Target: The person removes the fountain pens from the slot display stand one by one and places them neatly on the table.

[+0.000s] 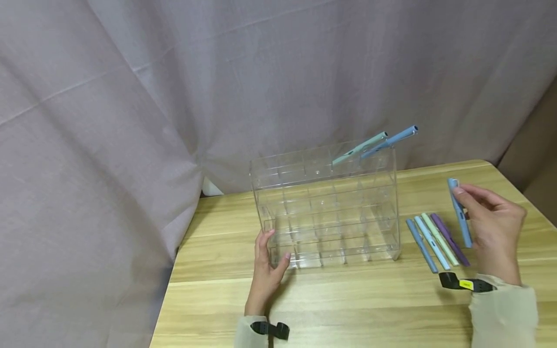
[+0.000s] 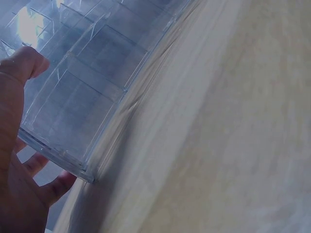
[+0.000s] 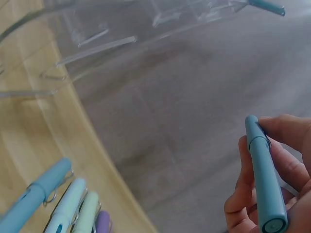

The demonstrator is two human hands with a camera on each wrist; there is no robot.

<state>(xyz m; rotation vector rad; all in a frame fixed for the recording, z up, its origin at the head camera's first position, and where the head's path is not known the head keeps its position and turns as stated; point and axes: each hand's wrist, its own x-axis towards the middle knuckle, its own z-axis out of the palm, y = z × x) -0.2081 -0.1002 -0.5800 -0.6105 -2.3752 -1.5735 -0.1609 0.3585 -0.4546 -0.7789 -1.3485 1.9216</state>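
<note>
A clear plastic pen rack [image 1: 322, 252] with rows of compartments stands on the wooden table. My left hand [image 1: 264, 278] grips its lower left corner; in the left wrist view the thumb lies over the front of the rack [image 2: 73, 107] and the fingers are around the side. Right of the rack, my right hand [image 1: 498, 224] pinches a blue pen [image 1: 460, 215] between thumb and fingers, raised off the table. A green pen [image 1: 360, 148] and another blue pen [image 1: 391, 141] lean in the rack's top row at its right end.
Beside the rack lie several capped pens in a row: dark blue [image 1: 421, 245], light blue [image 1: 432, 242], pale green [image 1: 439, 239] and purple [image 1: 450, 239]. A grey curtain [image 1: 278, 77] hangs behind the table [image 1: 348, 309]. The table's right edge runs past my right hand.
</note>
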